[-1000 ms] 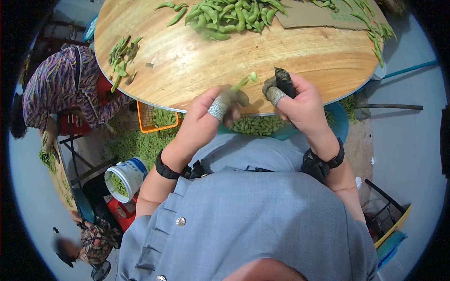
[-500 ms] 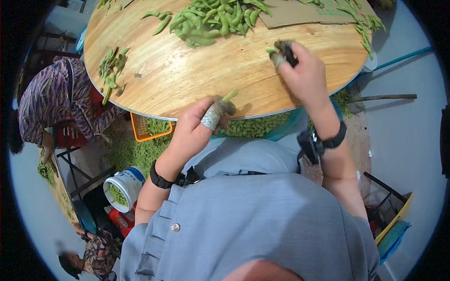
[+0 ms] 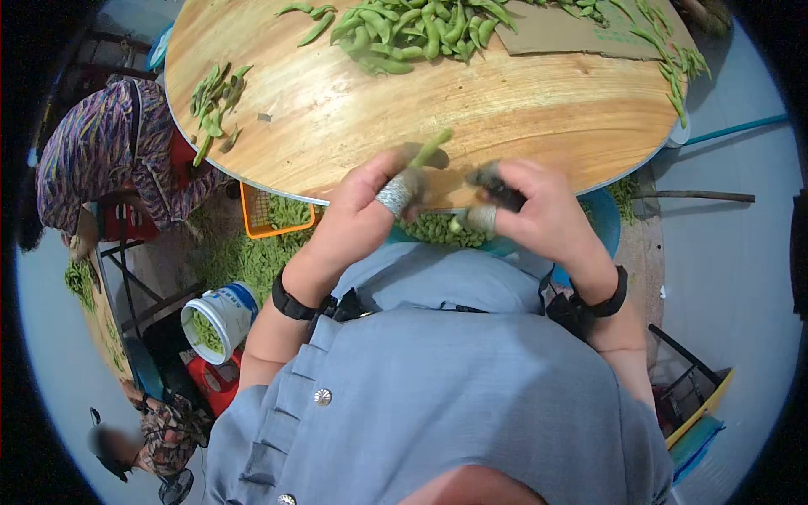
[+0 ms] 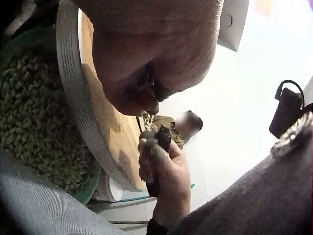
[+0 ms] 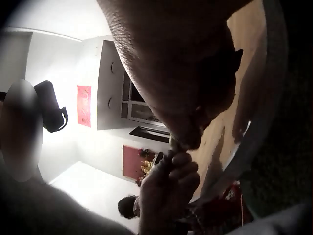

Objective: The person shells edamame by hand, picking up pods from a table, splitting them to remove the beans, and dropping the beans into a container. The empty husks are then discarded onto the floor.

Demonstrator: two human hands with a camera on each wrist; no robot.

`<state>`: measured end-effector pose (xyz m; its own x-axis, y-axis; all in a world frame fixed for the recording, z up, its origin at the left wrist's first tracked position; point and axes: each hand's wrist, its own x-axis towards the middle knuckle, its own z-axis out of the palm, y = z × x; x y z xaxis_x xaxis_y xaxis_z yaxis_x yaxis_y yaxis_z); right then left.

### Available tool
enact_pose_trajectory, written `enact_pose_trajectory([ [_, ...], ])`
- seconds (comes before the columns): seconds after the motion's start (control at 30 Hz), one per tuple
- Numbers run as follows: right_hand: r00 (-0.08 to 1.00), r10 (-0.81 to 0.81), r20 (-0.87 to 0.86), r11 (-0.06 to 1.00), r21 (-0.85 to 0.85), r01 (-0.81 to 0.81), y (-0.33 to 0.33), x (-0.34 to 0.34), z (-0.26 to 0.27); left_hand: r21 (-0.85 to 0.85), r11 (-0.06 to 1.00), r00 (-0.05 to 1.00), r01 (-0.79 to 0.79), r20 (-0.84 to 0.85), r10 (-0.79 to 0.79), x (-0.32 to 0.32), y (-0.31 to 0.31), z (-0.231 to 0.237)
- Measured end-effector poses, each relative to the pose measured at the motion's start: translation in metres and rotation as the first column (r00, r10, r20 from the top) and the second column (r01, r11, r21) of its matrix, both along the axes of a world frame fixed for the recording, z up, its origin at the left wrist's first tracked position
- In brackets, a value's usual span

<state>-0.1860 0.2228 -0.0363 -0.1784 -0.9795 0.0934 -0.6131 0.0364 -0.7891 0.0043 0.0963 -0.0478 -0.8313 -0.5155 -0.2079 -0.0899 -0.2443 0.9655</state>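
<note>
Over the table's near edge, my left hand [image 3: 358, 198] grips a green soybean pod [image 3: 434, 146], its tip sticking up past the fingers. Silvery tape wraps that thumb. Close on the right, my right hand [image 3: 543, 210] curls its fingers round a dark, narrow object [image 3: 507, 197]; I cannot tell what kind it is. Its thumb is taped too, and a pale green bean [image 3: 457, 224] shows by the thumb tip. In the left wrist view the dark object [image 4: 153, 189] also juts below the right fist. Beneath the hands, a teal basin [image 3: 608, 220] holds shelled beans.
Whole pods [image 3: 412, 29] lie heaped at the far side of the round wooden table [image 3: 295, 135], beside flat cardboard [image 3: 572, 38]. An orange basket [image 3: 255, 220], a white bucket [image 3: 220, 324] and loose pods cover the left floor. Other people sit at the left.
My right hand went out over the table to the right, then came back beside the left. The left hand keeps near the table edge, with a pod standing longer from its fingers.
</note>
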Motion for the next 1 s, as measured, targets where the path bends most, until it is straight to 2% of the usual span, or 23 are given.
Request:
enact_pose_trajectory([
  [0.03,0.996,-0.076,0.056,0.996,-0.052,0.079,0.001,0.004,0.001,-0.106,0.989,0.994,0.105,0.037,-0.101,0.000,0.000,0.000],
  [0.07,0.995,-0.079,0.056,0.996,-0.048,0.082,0.000,0.004,0.000,-0.102,0.989,0.994,0.107,0.036,-0.104,0.000,0.001,0.000],
  [0.13,0.990,-0.099,0.097,0.977,-0.179,0.115,-0.008,0.001,-0.005,-0.338,0.908,0.968,0.249,0.115,-0.223,-0.001,0.001,0.002],
  [0.17,0.999,-0.020,0.040,0.993,-0.115,0.025,-0.007,-0.004,-0.009,-0.349,0.913,0.977,0.210,0.114,-0.181,-0.001,0.002,0.001],
  [0.2,0.999,-0.018,0.038,0.992,-0.121,0.023,-0.006,-0.003,-0.009,-0.355,0.912,0.977,0.207,0.112,-0.179,0.000,0.000,0.005],
  [0.27,0.954,-0.045,0.297,0.998,-0.020,0.053,-0.006,0.002,-0.008,-0.142,0.982,0.983,0.125,0.150,-0.104,0.004,-0.006,0.014],
  [0.3,0.954,-0.037,0.298,0.999,-0.024,0.046,-0.007,0.006,-0.007,-0.141,0.983,0.985,0.115,0.147,-0.094,0.005,-0.006,0.018],
  [0.33,0.828,-0.135,0.544,0.988,0.007,0.156,-0.009,0.012,-0.005,-0.145,0.983,0.985,0.109,0.147,-0.088,0.006,-0.006,0.017],
  [0.37,0.630,-0.217,0.745,0.965,0.067,0.252,-0.011,0.017,-0.003,-0.141,0.983,0.981,0.114,0.173,-0.089,0.007,-0.004,0.014],
  [0.4,0.633,-0.210,0.746,0.966,0.060,0.250,-0.012,0.021,-0.004,-0.139,0.983,0.976,0.120,0.198,-0.091,0.007,-0.002,0.011],
  [0.43,0.727,-0.217,0.652,0.949,-0.035,0.314,-0.012,0.027,-0.008,0.008,0.998,0.985,0.063,0.157,-0.063,0.004,0.003,0.008],
  [0.47,0.804,-0.236,0.546,0.921,-0.137,0.364,-0.013,0.030,-0.015,0.000,0.998,0.986,0.061,0.156,-0.061,0.000,0.008,0.007],
  [0.5,0.923,-0.207,0.324,0.937,-0.205,0.281,-0.012,0.028,-0.023,-0.012,1.000,0.999,-0.004,0.049,0.004,-0.005,0.013,0.006],
  [0.53,0.924,-0.204,0.324,0.937,-0.208,0.280,-0.012,0.030,-0.021,-0.014,0.998,0.996,-0.069,-0.060,0.068,-0.006,0.015,0.006],
  [0.57,0.965,-0.162,0.208,0.952,-0.225,0.209,-0.010,0.031,-0.017,-0.048,0.998,0.999,-0.035,0.026,0.036,-0.004,0.010,0.008],
  [0.6,0.989,-0.117,0.087,0.963,-0.233,0.135,-0.009,0.031,-0.015,-0.050,0.998,0.999,-0.037,0.024,0.038,-0.005,0.009,0.009],
  [0.63,0.992,-0.034,0.123,0.985,-0.163,0.054,-0.007,0.028,-0.013,0.057,0.993,0.994,-0.105,-0.016,0.106,-0.006,0.008,0.009],
  [0.67,0.992,-0.034,0.123,0.985,-0.163,0.054,-0.008,0.028,-0.011,0.165,0.972,0.983,-0.167,-0.047,0.177,-0.006,0.007,0.009],
  [0.73,0.950,-0.075,0.304,0.986,-0.123,0.117,-0.008,0.030,-0.006,0.156,0.976,0.985,-0.154,-0.050,0.164,-0.002,0.004,0.004],
  [0.77,0.948,-0.078,0.308,0.986,-0.119,0.120,-0.007,0.029,-0.003,0.148,0.979,0.987,-0.142,-0.053,0.151,0.001,0.003,0.001],
  [0.83,0.872,-0.040,0.488,0.999,0.048,0.019,-0.007,0.024,0.005,0.118,0.988,0.995,-0.098,-0.024,0.102,0.004,0.003,-0.001],
  [1.0,0.815,-0.028,0.579,0.980,0.174,-0.091,-0.006,0.023,0.011,0.097,0.995,0.998,-0.033,0.052,0.028,0.003,0.006,0.001],
])
